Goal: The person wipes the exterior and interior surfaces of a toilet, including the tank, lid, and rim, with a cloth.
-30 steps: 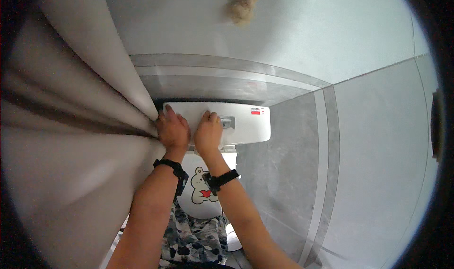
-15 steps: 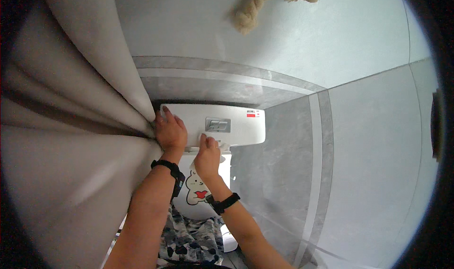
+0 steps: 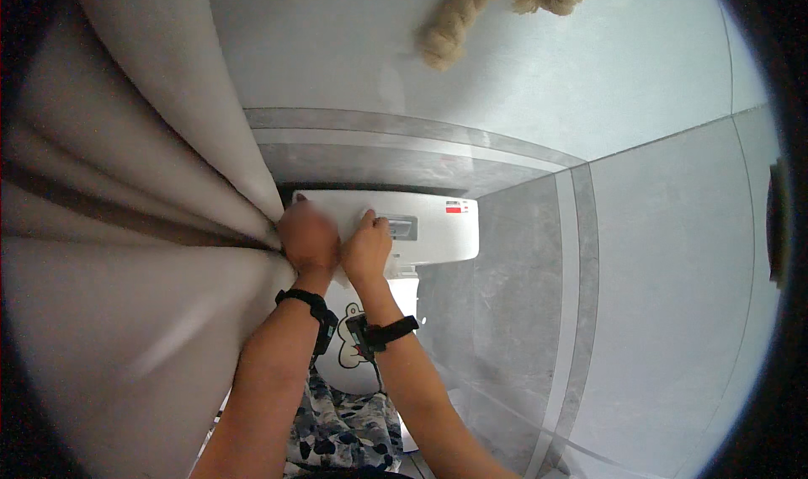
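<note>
The white toilet tank [image 3: 438, 239] has a silver flush button [image 3: 404, 228] set in its lid. My left hand [image 3: 308, 236] rests at the tank's left end, beside the grey curtain [image 3: 168, 302]; it is smeared, with one fingertip showing at the far edge. Close to its right, my right hand [image 3: 367, 245] is closed over the lid, just left of the flush button. A little white cloth [image 3: 343, 279] shows under it; its fingers hide most of the cloth. Below is the white toilet lid [image 3: 406, 298] with a cartoon bear, partly behind my right wrist.
Thick beige rope [image 3: 459, 29] hangs at the top. Grey wall tiles [image 3: 513, 252] with a pale stripe stand behind and to the right. The curtain's folds press close against my left arm. A dark object [image 3: 778, 226] sits at the right rim.
My right hand has moved forward and left from the tank's near edge onto its lid, beside the flush button. My left hand stays at the tank's left end. The view has shifted slightly.
</note>
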Demonstrator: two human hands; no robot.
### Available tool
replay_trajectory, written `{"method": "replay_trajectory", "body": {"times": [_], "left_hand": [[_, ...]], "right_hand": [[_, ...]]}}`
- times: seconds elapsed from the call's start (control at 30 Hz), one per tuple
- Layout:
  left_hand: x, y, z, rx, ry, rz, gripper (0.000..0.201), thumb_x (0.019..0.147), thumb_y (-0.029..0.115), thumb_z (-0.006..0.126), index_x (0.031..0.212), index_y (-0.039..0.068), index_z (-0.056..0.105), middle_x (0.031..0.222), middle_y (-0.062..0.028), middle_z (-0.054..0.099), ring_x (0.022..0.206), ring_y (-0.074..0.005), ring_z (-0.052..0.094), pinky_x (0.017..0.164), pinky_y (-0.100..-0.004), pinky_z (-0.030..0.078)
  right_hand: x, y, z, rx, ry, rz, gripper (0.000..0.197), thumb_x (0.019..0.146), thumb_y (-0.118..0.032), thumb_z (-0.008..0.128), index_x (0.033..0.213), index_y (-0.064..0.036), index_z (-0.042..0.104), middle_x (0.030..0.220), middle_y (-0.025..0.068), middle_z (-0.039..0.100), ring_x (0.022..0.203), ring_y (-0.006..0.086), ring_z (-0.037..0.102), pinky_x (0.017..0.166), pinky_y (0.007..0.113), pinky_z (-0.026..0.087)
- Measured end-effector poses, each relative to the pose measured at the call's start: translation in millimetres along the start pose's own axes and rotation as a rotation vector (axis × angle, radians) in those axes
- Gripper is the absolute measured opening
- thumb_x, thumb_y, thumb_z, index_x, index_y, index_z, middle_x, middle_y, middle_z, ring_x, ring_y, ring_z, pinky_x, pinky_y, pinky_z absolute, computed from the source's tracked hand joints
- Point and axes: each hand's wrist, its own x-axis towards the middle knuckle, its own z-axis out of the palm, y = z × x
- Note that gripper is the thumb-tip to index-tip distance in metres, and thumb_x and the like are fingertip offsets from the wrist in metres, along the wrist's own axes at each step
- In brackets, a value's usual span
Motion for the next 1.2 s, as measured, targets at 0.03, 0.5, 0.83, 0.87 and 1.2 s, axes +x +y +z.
{"method": "replay_trajectory", "body": {"times": [0.03,0.5,0.83,0.87,1.2], "left_hand": [[4.5,-1.2,-9.3,-0.003,-0.124,-0.012,0.042,0.077,0.019,0.045,0.115,0.003,0.040,0.114,-0.0193,0.042,0.092,-0.0364,0.047,0.080,-0.0416,0.040],[0.9,-11.6,4.4,0.051,-0.034,-0.010,0.041,0.078,0.018,0.043,0.116,0.003,0.040,0.113,-0.0183,0.042,0.095,-0.0349,0.045,0.076,-0.0422,0.042],[-6.9,-32.8,9.3,-0.342,0.057,0.095,0.046,0.077,0.015,0.040,0.121,0.003,0.035,0.119,-0.0188,0.041,0.107,-0.0350,0.040,0.092,-0.0408,0.029],[-7.7,-31.0,4.0,-0.556,0.018,-0.002,0.047,0.078,0.016,0.039,0.123,0.003,0.033,0.121,-0.0189,0.039,0.109,-0.0349,0.038,0.093,-0.0400,0.028],[-108.5,-70.6,-64.7,-0.822,-0.311,0.140,0.055,0.082,0.013,0.043,0.128,-0.004,0.018,0.132,-0.0216,0.021,0.121,-0.0319,0.024,0.099,-0.0356,0.021]], "right_hand": [[-3.5,-7.5,-5.8,-0.045,-0.021,-0.043,0.037,0.063,0.002,0.049,0.100,0.0067,0.047,0.078,0.0234,0.049,0.071,0.0384,0.050,0.061,0.042,0.041],[-48.1,-7.5,-7.4,-0.111,0.022,-0.227,0.047,0.074,-0.010,0.051,0.114,0.0080,0.036,0.092,0.0227,0.045,0.084,0.0363,0.044,0.070,0.042,0.036],[-15.5,-26.7,0.0,-0.168,-0.038,-0.129,0.054,0.079,-0.030,0.048,0.117,0.0065,0.036,0.105,0.0168,0.044,0.094,0.0310,0.042,0.080,0.039,0.034],[-12.3,-25.6,4.3,-0.122,-0.020,-0.212,0.052,0.077,-0.029,0.050,0.114,0.0054,0.038,0.102,0.0158,0.044,0.091,0.0304,0.043,0.077,0.039,0.035],[-35.6,-23.2,15.9,0.064,-0.175,-0.644,0.048,0.078,-0.028,0.050,0.116,-0.0010,0.040,0.103,0.0149,0.043,0.095,0.0300,0.044,0.080,0.039,0.037]]}}
